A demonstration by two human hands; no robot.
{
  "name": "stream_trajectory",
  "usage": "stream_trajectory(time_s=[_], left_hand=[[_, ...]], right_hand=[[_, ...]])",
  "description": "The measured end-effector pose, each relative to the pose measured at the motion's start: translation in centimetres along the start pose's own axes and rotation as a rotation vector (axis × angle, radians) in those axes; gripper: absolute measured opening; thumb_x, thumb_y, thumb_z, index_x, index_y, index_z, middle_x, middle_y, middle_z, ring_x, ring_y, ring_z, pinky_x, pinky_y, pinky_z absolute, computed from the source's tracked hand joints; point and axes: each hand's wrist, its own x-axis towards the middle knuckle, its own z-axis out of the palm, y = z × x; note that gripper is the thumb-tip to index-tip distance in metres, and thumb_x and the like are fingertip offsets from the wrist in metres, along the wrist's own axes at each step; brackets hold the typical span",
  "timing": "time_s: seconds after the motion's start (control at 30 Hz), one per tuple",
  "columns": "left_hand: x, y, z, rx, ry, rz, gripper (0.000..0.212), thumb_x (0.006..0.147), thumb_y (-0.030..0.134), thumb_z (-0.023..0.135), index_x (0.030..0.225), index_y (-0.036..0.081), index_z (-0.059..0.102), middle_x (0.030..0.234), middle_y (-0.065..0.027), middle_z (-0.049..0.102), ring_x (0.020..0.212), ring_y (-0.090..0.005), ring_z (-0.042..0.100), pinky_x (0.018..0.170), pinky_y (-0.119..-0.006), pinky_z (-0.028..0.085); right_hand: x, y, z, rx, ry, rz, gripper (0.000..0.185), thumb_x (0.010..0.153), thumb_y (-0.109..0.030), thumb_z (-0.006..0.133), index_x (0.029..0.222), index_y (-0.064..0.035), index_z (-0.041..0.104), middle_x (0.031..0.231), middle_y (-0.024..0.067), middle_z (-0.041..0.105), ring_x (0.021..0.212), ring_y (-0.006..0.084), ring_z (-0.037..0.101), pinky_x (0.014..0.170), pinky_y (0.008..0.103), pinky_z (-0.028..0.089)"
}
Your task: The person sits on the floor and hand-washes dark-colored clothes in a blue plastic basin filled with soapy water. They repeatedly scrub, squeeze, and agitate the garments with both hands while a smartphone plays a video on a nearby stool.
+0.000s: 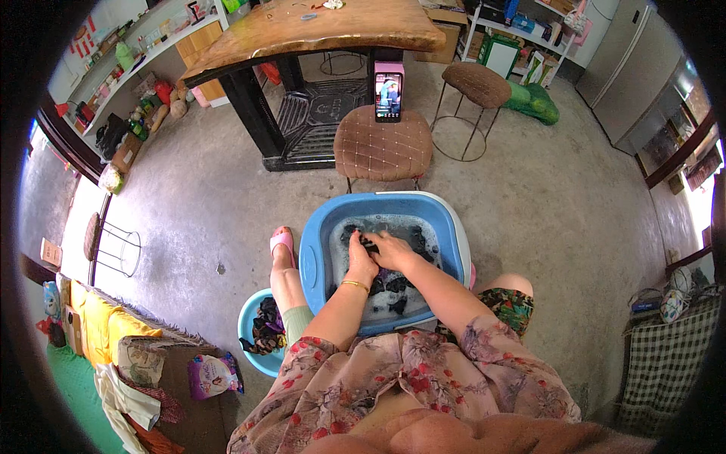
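A blue plastic washtub (313, 227) with a white outer rim stands before me, holding sudsy water and dark wet cloth (397, 303). Over its middle, my left hand (361, 255) and my right hand (390, 249) meet around a bunched piece of black cloth (368, 244). Both sets of fingers press on it from either side. More dark fabric lies in the foam around them. A gold-coloured bracelet is on my left wrist. Left of the tub, a smaller light blue basin (247, 309) holds a heap of dark and patterned clothes (266, 326).
Beyond the tub, a phone (389, 91) stands on a brown padded stool (383, 147), near a wooden table (317, 34). Another stool (476, 85) is further right. A purple detergent bag (212, 375) lies at lower left. My pink-slippered foot is left of the tub.
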Motion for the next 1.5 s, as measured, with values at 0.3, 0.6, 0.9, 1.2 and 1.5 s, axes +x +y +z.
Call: stream_trajectory(time_s=[0.3, 0.6, 0.9, 1.2, 1.5], left_hand=[[2.0, -0.7, -1.5, 0.095, -0.079, -0.183, 0.035, 0.090, 0.040, 0.040, 0.094, 0.010, 0.059, 0.099, -0.0127, 0.062, 0.095, -0.0292, 0.056, 0.089, -0.041, 0.042], [2.2, 1.2, -2.4, 0.066, -0.262, -0.121, 0.031, 0.089, 0.033, 0.042, 0.080, 0.007, 0.057, 0.083, -0.0122, 0.062, 0.079, -0.0298, 0.057, 0.080, -0.042, 0.045], [1.9, -0.8, -1.3, 0.080, -0.012, -0.125, 0.032, 0.093, 0.029, 0.033, 0.103, 0.009, 0.056, 0.105, -0.0087, 0.061, 0.097, -0.0271, 0.056, 0.087, -0.042, 0.045], [3.0, -0.4, -2.1, 0.037, -0.082, -0.134, 0.028, 0.091, 0.030, 0.037, 0.098, 0.010, 0.055, 0.098, -0.0109, 0.061, 0.092, -0.0268, 0.058, 0.082, -0.043, 0.047], [2.8, -0.4, -2.0, -0.026, 0.031, -0.082, 0.035, 0.089, 0.035, 0.041, 0.107, 0.009, 0.056, 0.105, -0.0094, 0.062, 0.095, -0.0265, 0.058, 0.087, -0.042, 0.044]], right_hand=[[0.5, -0.5, 1.0, 0.224, 0.051, 0.013, 0.036, 0.077, -0.017, 0.050, 0.112, -0.0125, 0.054, 0.101, 0.0204, 0.062, 0.093, 0.0369, 0.058, 0.080, 0.0452, 0.046], [-2.7, -4.3, -2.1, 0.348, 0.093, -0.223, 0.022, 0.077, -0.027, 0.055, 0.090, -0.0087, 0.058, 0.081, 0.0191, 0.063, 0.079, 0.0372, 0.061, 0.071, 0.0462, 0.048], [0.2, -3.1, -1.7, 0.083, 0.275, 0.106, 0.028, 0.084, -0.025, 0.042, 0.082, -0.0057, 0.062, 0.082, 0.0206, 0.064, 0.079, 0.0374, 0.062, 0.071, 0.0462, 0.049], [0.4, -2.4, -0.6, 0.064, 0.373, 0.046, 0.029, 0.085, -0.026, 0.042, 0.081, -0.0040, 0.060, 0.079, 0.0205, 0.063, 0.077, 0.0380, 0.062, 0.070, 0.0478, 0.049], [0.4, 0.5, 0.8, -0.005, 0.149, -0.105, 0.033, 0.086, -0.022, 0.048, 0.116, -0.0071, 0.052, 0.117, 0.0200, 0.052, 0.102, 0.0358, 0.056, 0.085, 0.0452, 0.046]])
